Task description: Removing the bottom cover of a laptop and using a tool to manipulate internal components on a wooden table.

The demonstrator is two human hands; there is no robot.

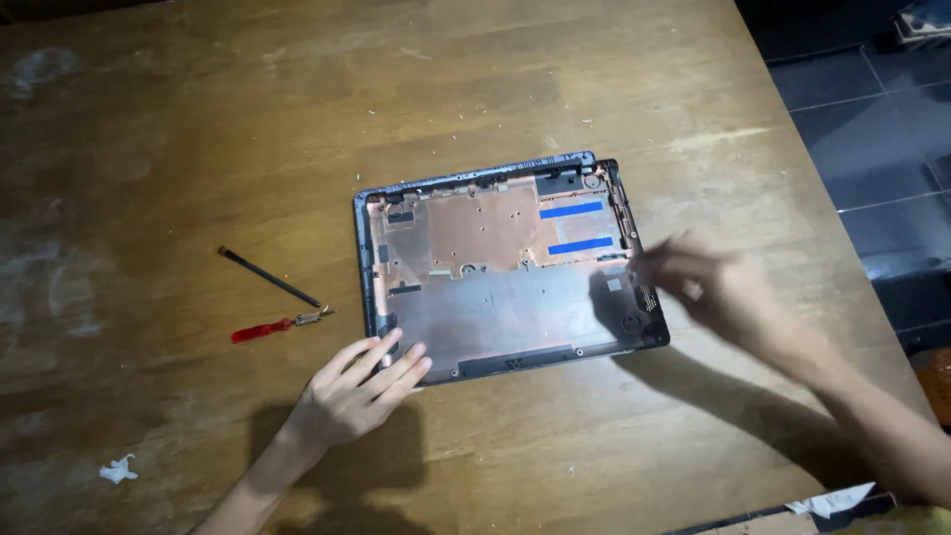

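Observation:
An opened laptop bottom shell [500, 297] lies inside-up on the wooden table [297, 99], showing copper-coloured shielding and two blue strips [572, 210]. My left hand [359, 389] rests flat at the shell's near-left corner, its fingers spread and touching the edge. My right hand [708, 282] hovers blurred over the shell's right edge, fingers pinched together; whether anything small sits between them cannot be made out.
A thin dark stick [269, 277] and a small red-handled screwdriver [267, 327] lie left of the shell. A scrap of white paper [118, 469] sits near the front left. The table's right edge drops to a dark tiled floor [872, 129]. Cardboard [822, 505] shows at the bottom right.

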